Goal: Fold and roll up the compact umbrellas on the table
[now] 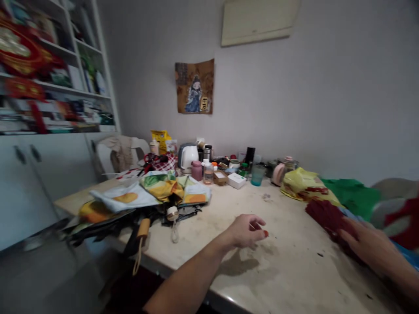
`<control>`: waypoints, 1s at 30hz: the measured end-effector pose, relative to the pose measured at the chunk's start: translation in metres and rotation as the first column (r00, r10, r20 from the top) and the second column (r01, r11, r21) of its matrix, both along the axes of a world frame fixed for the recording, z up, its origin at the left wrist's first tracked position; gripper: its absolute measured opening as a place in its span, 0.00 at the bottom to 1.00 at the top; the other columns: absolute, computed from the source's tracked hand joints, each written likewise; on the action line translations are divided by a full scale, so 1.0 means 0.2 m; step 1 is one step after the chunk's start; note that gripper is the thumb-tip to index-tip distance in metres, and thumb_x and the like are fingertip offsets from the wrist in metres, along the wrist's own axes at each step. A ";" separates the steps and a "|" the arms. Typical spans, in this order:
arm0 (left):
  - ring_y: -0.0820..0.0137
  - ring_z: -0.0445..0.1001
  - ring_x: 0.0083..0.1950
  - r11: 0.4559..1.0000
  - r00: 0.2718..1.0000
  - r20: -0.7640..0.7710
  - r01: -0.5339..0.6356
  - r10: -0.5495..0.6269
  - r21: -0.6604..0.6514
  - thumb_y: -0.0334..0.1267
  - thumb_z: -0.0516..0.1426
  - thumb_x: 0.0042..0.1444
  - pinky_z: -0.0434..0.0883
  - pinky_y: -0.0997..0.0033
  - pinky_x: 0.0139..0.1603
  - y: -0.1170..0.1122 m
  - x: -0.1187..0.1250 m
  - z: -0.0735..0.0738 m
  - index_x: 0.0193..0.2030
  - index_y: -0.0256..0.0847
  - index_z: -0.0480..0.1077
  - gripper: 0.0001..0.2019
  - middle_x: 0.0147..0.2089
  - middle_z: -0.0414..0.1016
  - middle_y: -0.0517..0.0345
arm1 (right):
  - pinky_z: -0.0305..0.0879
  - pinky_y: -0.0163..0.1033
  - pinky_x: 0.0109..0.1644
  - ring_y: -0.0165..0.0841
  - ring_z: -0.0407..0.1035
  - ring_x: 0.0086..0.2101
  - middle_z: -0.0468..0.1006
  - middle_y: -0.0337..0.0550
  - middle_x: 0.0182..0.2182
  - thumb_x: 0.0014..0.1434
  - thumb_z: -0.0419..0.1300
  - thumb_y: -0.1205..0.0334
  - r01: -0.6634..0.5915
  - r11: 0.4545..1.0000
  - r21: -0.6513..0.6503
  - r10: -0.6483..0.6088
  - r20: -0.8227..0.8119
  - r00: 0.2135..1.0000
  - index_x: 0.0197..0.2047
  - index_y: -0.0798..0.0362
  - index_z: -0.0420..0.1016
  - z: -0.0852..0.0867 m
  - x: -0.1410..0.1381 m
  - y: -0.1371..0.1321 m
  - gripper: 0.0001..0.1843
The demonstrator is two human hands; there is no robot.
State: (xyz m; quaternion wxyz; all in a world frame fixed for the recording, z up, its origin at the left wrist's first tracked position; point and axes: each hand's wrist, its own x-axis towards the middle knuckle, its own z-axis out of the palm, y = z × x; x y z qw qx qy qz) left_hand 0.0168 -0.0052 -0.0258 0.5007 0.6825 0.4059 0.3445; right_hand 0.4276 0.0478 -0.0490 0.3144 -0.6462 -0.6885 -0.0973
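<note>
My left hand (247, 231) hovers over the middle of the table (242, 285), fingers loosely bent and thumb apart from them. An orange-red spot shows at its thumb tip; whether that is the nail or a small scrap I cannot tell. Further right, my right hand (366, 244) is closed on a dark red folded cloth (324, 216) at the table's right side. Its fingertips are partly hidden and blurred. Just behind the cloth lie a yellow plastic bag (303, 183) with red print and a green cloth or bag (352, 194).
Printed bags (160, 185) are heaped at the left, near a small whisk (174, 229) and a wooden-handled tool (142, 231) over the front edge. Along the back stand a white kettle (189, 157), a pink jar (196, 171), a white box (236, 180) and a teal cup (257, 175).
</note>
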 end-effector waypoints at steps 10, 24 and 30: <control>0.57 0.72 0.46 0.792 0.804 -0.329 -0.263 0.496 0.551 0.42 0.60 0.54 0.66 0.58 0.52 -0.21 -0.55 0.16 0.44 0.38 0.75 0.13 0.43 0.74 0.45 | 0.62 0.50 0.58 0.48 0.68 0.50 0.73 0.60 0.49 0.57 0.53 0.56 -0.376 0.920 -0.113 0.386 0.082 0.919 0.53 0.58 0.71 0.07 -1.14 0.02 0.23; 0.58 0.73 0.47 0.485 0.460 -0.169 -0.763 0.872 0.426 0.29 0.62 0.41 0.66 0.63 0.51 -0.08 -0.96 -0.14 0.39 0.38 0.70 0.16 0.43 0.72 0.48 | 0.66 0.48 0.55 0.44 0.70 0.47 0.71 0.60 0.47 0.60 0.48 0.61 -0.456 0.880 -0.132 0.448 -0.089 0.890 0.49 0.63 0.73 -0.22 -1.20 0.01 0.21; 0.71 0.71 0.29 0.319 0.396 0.168 -0.879 0.903 0.354 0.41 0.47 0.55 0.69 0.70 0.33 -0.04 -0.94 0.25 0.47 0.38 0.64 0.15 0.33 0.69 0.58 | 0.74 0.46 0.39 0.39 0.73 0.36 0.73 0.55 0.42 0.59 0.50 0.60 -0.525 0.844 0.110 0.535 -0.247 0.808 0.45 0.58 0.73 -0.17 -1.23 -0.01 0.17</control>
